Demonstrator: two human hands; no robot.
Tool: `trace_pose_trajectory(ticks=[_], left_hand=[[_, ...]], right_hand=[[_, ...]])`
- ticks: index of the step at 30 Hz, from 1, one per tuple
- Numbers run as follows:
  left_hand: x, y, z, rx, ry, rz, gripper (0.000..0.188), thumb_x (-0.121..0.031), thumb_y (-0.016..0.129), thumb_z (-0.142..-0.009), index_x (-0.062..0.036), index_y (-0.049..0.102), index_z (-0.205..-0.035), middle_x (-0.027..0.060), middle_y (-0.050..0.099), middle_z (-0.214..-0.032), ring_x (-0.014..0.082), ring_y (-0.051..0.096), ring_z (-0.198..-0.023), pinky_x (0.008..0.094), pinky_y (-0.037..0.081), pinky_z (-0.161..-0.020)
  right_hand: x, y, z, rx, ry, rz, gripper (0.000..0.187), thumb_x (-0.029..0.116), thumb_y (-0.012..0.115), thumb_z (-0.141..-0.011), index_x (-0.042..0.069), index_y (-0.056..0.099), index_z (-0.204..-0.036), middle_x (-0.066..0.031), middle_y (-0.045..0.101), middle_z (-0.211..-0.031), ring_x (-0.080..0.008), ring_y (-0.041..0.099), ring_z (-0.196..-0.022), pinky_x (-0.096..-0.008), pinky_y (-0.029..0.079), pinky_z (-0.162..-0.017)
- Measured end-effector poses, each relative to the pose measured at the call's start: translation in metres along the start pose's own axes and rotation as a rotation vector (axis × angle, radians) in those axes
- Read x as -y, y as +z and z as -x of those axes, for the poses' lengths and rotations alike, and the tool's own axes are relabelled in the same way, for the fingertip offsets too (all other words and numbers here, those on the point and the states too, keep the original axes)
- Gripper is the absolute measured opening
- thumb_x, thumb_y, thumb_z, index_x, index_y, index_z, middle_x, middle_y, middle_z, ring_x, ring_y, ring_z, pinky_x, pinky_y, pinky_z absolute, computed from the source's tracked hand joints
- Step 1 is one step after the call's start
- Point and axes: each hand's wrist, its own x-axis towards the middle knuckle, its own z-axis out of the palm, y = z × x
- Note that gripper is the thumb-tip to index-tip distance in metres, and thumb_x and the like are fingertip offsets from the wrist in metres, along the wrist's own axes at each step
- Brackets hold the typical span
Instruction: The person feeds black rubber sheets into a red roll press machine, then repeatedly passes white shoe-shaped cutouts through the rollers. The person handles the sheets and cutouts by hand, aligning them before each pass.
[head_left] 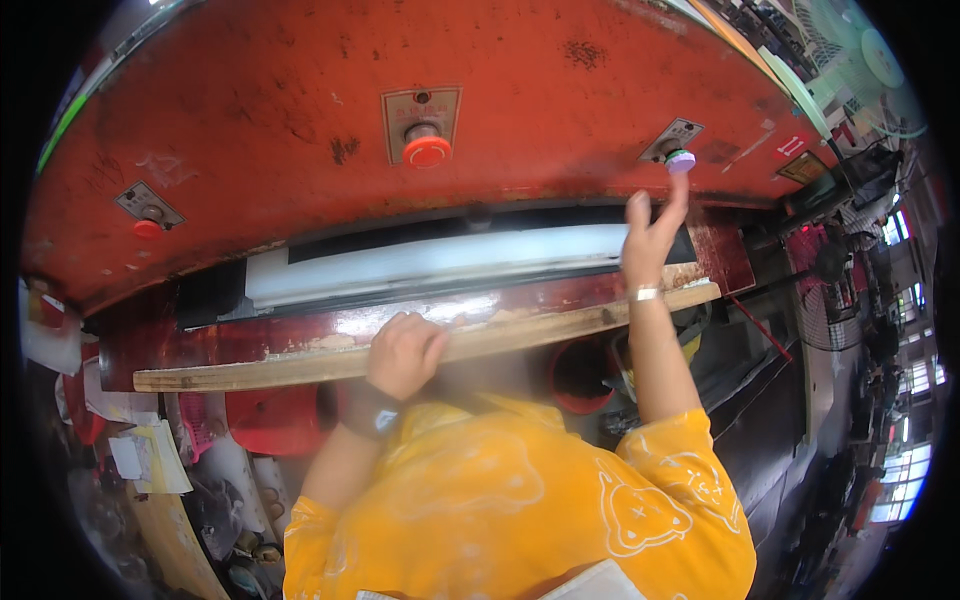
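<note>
My right hand (654,235) reaches up to the orange-red machine panel (270,100). Its index finger is stretched out and touches a round button (680,161), pale purple on top with a green collar. The thumb stands apart from that finger, and the hand holds nothing visible. Lower and to the left, my left hand (406,354) rests on the wooden edge strip (540,332) of the dark red bed, its fingers loosely curled. I see no object in it. Between hands and panel, a long whitish slab or sheet (450,267) lies on the bed, under the panel's lower edge.
A large red mushroom button (427,148) sits mid-panel; a smaller red button (148,228) is at the left. Below the bed are a red container (280,420) and a round red bucket (582,378). A black fan (830,265) and a green fan (882,60) stand to the right.
</note>
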Motion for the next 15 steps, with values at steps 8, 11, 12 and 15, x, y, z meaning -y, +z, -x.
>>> trace_pose_trajectory(ticks=[8, 11, 12, 15], left_hand=[[-0.006, 0.004, -0.005, -0.035, -0.047, -0.033, 0.012, -0.01, 0.068, -0.078, -0.0035, 0.064, -0.069, 0.0126, 0.059, -0.068, 0.0334, 0.055, -0.067, 0.0423, 0.046, -0.061], [-0.009, 0.004, -0.002, -0.046, -0.057, -0.054, 0.011, -0.009, 0.068, -0.079, -0.0034, 0.064, -0.07, 0.0129, 0.058, -0.069, 0.0339, 0.055, -0.068, 0.0425, 0.045, -0.062], [-0.01, 0.004, -0.001, -0.046, -0.056, -0.059, 0.011, -0.009, 0.067, -0.079, -0.0035, 0.064, -0.07, 0.013, 0.059, -0.069, 0.0341, 0.055, -0.068, 0.0426, 0.046, -0.063], [-0.007, 0.006, 0.003, -0.052, -0.061, -0.06, 0.01, -0.009, 0.066, -0.079, -0.0036, 0.065, -0.071, 0.0137, 0.059, -0.072, 0.0352, 0.055, -0.07, 0.043, 0.046, -0.066]], right_hand=[[0.052, -0.03, 0.096, 1.158, -0.079, 0.136, 0.035, 0.024, 0.068, -0.081, 0.009, 0.065, -0.112, -0.0157, 0.059, -0.106, -0.0359, 0.053, -0.101, -0.0434, 0.041, -0.093], [0.057, -0.035, 0.098, 1.087, -0.123, 0.094, 0.036, 0.023, 0.069, -0.081, 0.007, 0.064, -0.113, -0.017, 0.058, -0.103, -0.036, 0.053, -0.099, -0.0433, 0.043, -0.09], [0.057, -0.037, 0.099, 1.074, -0.11, 0.086, 0.037, 0.022, 0.069, -0.081, 0.007, 0.064, -0.113, -0.0174, 0.058, -0.103, -0.036, 0.053, -0.099, -0.0429, 0.043, -0.089], [0.059, -0.038, 0.108, 1.027, -0.125, 0.084, 0.037, 0.021, 0.069, -0.08, 0.005, 0.063, -0.113, -0.0183, 0.058, -0.103, -0.0362, 0.053, -0.098, -0.0419, 0.044, -0.088]])
